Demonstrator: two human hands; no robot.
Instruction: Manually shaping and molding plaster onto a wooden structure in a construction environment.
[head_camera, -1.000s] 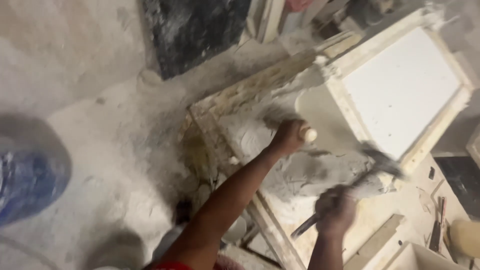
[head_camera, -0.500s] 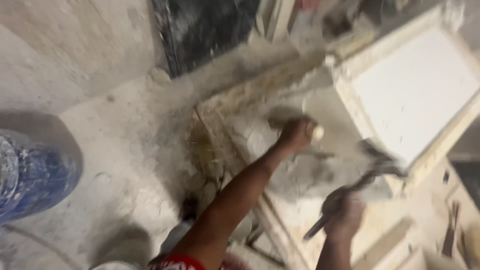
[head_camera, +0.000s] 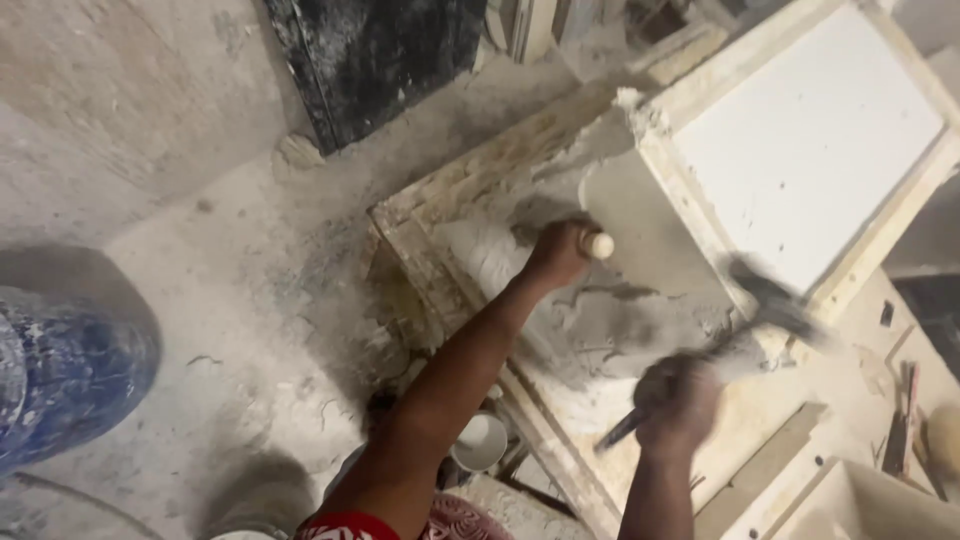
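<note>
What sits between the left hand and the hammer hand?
In the head view, only cracked grey plaster inside the wooden frame lies between the left hand and the right hand, which grips the blurred hammer.

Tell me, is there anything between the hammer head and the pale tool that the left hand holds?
Nothing visible. The hammer, blurred in the right hand, hangs right of the pale-ended tool in the left hand; only grey plaster lies below the gap.
</note>
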